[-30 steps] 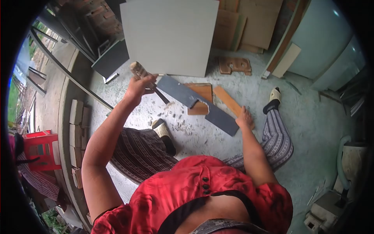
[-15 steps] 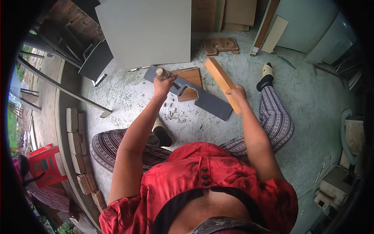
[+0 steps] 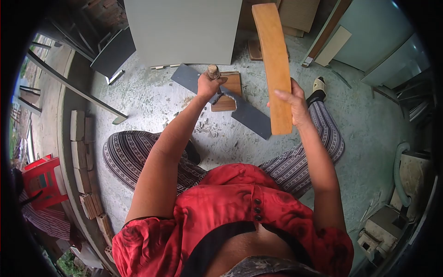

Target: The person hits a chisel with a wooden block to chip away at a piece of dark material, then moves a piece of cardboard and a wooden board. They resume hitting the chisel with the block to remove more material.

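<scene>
My left hand (image 3: 208,87) is wrapped around the handle of a chisel (image 3: 213,71), held upright. Its lower end meets the edge of a notch in a dark grey board (image 3: 251,119). That board lies slantwise on the floor, across a brown wooden block (image 3: 234,83). In my right hand (image 3: 295,104) is a thick, slightly curved length of wood (image 3: 273,55), gripped near its lower end. It is raised to the right of the chisel and touches neither it nor the board. Grey chips (image 3: 207,128) are scattered on the floor below the notch.
A large pale panel (image 3: 184,32) leans behind the boards. My bent legs (image 3: 134,154) frame the work on both sides. To the left are a long metal bar (image 3: 78,87), stacked bricks (image 3: 82,177) and a red plastic chair (image 3: 44,182). A machine (image 3: 380,231) stands at the right.
My right hand has lifted the length of wood up toward the camera and turned it more upright. My left hand keeps the chisel at the notch, though its handle appears shifted slightly right and up.
</scene>
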{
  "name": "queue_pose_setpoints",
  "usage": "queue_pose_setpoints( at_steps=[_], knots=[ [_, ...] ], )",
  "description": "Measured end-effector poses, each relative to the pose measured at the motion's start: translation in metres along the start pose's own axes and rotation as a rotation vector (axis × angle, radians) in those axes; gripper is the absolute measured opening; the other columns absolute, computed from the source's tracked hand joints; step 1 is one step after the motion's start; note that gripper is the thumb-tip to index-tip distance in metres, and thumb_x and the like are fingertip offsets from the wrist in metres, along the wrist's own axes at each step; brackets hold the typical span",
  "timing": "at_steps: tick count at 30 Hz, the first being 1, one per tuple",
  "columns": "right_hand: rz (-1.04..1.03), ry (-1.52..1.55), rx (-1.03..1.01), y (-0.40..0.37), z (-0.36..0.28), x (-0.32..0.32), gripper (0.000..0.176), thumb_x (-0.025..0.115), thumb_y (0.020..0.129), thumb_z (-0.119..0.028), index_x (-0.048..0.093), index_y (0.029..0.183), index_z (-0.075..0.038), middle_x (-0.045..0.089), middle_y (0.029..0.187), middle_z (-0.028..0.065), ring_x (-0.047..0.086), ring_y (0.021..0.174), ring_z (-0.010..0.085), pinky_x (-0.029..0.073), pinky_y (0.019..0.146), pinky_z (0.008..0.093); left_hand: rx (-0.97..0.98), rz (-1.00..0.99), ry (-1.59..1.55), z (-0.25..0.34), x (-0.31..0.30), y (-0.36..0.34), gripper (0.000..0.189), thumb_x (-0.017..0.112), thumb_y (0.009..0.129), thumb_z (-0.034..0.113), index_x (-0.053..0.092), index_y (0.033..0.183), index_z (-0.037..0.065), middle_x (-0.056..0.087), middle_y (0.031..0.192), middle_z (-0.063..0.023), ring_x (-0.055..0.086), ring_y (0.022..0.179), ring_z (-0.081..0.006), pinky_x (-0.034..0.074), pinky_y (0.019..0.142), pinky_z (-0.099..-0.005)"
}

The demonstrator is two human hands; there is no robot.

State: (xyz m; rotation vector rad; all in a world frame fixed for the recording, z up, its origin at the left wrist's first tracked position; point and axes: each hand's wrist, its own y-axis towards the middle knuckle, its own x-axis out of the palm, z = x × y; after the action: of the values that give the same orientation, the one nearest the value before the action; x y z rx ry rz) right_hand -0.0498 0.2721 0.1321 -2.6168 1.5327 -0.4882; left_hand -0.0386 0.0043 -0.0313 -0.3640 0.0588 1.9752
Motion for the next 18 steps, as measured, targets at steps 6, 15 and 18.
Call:
queue_pose_setpoints(
  at_steps=[6,15,18],
  knots=[
    [0.033,-0.271,-0.188,0.000,0.004,0.027,0.043,0.077,0.068,-0.014,0.052,0.101,0.000,0.061,0.094,0.0076,0.060,0.082,0.0138,0.048,0.073,0.0270,0.008,-0.005,0.068,0.009,0.005,-0.003,0.032,0.078,0.064,0.019,0.059,0.082,0.000,0.064,0.072,-0.0101,0.060,0.067,-0.0200,0.049,0.068,-0.0331],
    [0.022,-1.112,-0.241,0.018,0.019,0.038,0.052,0.075,0.062,-0.014,0.049,0.106,-0.004,0.065,0.086,0.0114,0.064,0.079,0.0216,0.049,0.074,0.0316,0.067,0.084,-0.087,-0.008,0.017,0.002,0.035,0.077,0.060,0.017,0.062,0.088,0.001,0.066,0.088,-0.0173,0.063,0.084,-0.0335,0.049,0.078,-0.0386],
    [-0.018,-1.012,-0.162,0.018,0.015,0.039,0.050,0.075,0.060,-0.013,0.051,0.103,-0.004,0.065,0.083,0.0109,0.064,0.078,0.0218,0.049,0.073,0.0317,0.060,0.047,-0.010,0.019,0.008,-0.009,0.034,0.074,0.061,0.015,0.062,0.090,0.003,0.065,0.088,-0.0183,0.062,0.086,-0.0352,0.048,0.077,-0.0389]
  ],
)
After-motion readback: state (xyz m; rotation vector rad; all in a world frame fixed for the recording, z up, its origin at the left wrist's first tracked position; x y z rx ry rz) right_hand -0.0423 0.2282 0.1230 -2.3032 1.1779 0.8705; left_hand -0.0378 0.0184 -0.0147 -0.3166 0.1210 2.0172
